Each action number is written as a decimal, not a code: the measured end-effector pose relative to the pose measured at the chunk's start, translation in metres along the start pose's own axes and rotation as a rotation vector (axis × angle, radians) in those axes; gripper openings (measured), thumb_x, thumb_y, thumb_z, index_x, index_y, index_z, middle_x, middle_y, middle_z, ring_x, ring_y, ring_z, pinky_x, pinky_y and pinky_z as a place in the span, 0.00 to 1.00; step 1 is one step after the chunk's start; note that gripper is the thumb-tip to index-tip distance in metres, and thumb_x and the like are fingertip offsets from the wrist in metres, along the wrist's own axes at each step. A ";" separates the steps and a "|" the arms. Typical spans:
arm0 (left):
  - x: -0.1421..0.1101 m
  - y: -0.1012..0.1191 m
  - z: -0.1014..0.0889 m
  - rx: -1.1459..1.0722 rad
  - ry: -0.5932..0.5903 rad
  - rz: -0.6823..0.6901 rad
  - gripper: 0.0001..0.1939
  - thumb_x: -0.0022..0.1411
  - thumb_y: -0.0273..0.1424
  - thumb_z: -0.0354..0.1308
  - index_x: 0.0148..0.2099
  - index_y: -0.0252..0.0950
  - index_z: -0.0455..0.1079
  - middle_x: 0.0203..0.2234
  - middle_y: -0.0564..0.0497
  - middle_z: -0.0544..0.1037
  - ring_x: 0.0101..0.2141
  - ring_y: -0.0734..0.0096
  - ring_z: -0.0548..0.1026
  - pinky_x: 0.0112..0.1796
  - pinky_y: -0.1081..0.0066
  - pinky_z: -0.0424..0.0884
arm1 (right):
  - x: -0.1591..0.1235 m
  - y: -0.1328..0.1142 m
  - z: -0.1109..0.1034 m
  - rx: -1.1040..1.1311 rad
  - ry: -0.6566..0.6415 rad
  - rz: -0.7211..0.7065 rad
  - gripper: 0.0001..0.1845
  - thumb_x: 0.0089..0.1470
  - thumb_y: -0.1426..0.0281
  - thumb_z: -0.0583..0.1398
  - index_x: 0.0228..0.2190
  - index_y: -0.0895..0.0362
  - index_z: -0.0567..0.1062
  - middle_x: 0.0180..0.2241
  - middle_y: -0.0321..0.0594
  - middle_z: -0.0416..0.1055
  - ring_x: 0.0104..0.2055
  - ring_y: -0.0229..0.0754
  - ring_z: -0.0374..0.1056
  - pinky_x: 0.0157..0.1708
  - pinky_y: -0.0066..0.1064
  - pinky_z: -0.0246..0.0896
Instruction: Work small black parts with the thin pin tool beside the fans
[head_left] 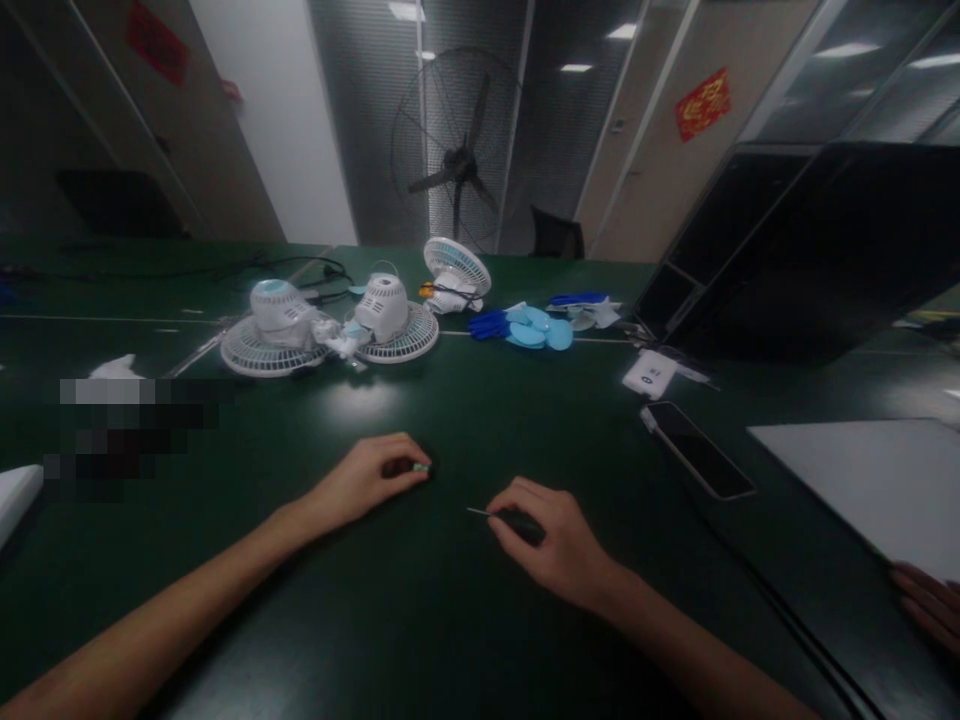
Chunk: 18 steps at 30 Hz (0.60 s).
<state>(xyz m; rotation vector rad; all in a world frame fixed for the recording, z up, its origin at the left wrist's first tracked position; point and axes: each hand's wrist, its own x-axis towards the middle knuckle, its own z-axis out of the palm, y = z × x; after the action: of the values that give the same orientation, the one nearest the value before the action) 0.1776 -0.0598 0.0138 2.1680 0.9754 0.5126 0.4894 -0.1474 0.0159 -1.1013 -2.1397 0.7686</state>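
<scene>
My left hand (pixel 382 468) rests low over the dark green table (pixel 360 590), thumb and fingertips pinched on a small green piece (pixel 421 467). The piece is too small to make out its kind. To the right and a little nearer, my right hand (pixel 547 535) is closed around a small screwdriver (pixel 521 524) with a dark handle. Its thin metal shaft points left, toward my left hand, and its tip touches nothing I can see. A gap of table lies between the two hands.
Farther back stand white fans (pixel 274 345), (pixel 401 330), (pixel 454 275) and blue fan blades (pixel 536 328). Rightward lie a white box (pixel 649 374), a phone (pixel 701 450), cables (pixel 780 605), a white board (pixel 870 480) and a black monitor (pixel 817 250). Another person's hand (pixel 930 605) shows at the right edge.
</scene>
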 end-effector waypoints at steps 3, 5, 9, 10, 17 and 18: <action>-0.002 0.028 0.036 -0.065 -0.046 0.079 0.09 0.71 0.34 0.60 0.51 0.41 0.78 0.45 0.49 0.79 0.39 0.69 0.77 0.41 0.70 0.72 | 0.000 0.000 0.001 -0.043 0.001 -0.004 0.05 0.65 0.71 0.60 0.40 0.55 0.77 0.36 0.38 0.74 0.35 0.40 0.71 0.35 0.31 0.64; -0.005 0.036 0.047 -0.076 -0.058 0.093 0.09 0.71 0.31 0.60 0.51 0.41 0.77 0.44 0.49 0.78 0.40 0.69 0.77 0.41 0.70 0.72 | -0.001 0.000 0.002 -0.063 -0.012 -0.002 0.05 0.65 0.72 0.60 0.40 0.55 0.77 0.36 0.38 0.74 0.35 0.39 0.70 0.34 0.31 0.63; -0.008 0.038 0.050 -0.053 -0.057 0.092 0.10 0.70 0.30 0.61 0.52 0.41 0.76 0.42 0.49 0.78 0.39 0.67 0.76 0.40 0.69 0.72 | -0.001 0.000 0.003 -0.090 -0.016 0.001 0.04 0.63 0.72 0.61 0.38 0.54 0.77 0.35 0.37 0.74 0.32 0.39 0.69 0.32 0.31 0.61; -0.008 0.037 0.049 -0.047 -0.056 0.088 0.10 0.70 0.30 0.62 0.52 0.41 0.76 0.42 0.49 0.78 0.39 0.67 0.76 0.39 0.69 0.72 | 0.000 0.000 0.003 -0.089 -0.015 0.003 0.04 0.63 0.72 0.61 0.38 0.54 0.77 0.34 0.37 0.73 0.32 0.39 0.69 0.32 0.31 0.61; -0.007 0.034 0.051 -0.058 -0.045 0.100 0.09 0.70 0.30 0.61 0.51 0.41 0.76 0.42 0.49 0.78 0.39 0.68 0.76 0.39 0.69 0.72 | 0.000 -0.002 0.002 -0.113 -0.023 0.026 0.04 0.61 0.72 0.61 0.35 0.54 0.77 0.33 0.37 0.73 0.32 0.39 0.68 0.33 0.31 0.62; -0.007 0.034 0.051 -0.064 -0.047 0.107 0.09 0.70 0.30 0.61 0.51 0.41 0.77 0.43 0.49 0.78 0.39 0.68 0.76 0.40 0.69 0.73 | 0.000 -0.002 0.002 -0.116 -0.023 0.023 0.04 0.61 0.72 0.61 0.36 0.54 0.77 0.33 0.37 0.73 0.32 0.40 0.69 0.33 0.31 0.61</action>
<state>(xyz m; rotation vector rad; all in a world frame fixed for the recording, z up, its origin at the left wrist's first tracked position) 0.2197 -0.1035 0.0036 2.1731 0.8111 0.5340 0.4871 -0.1490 0.0161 -1.1839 -2.2178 0.6784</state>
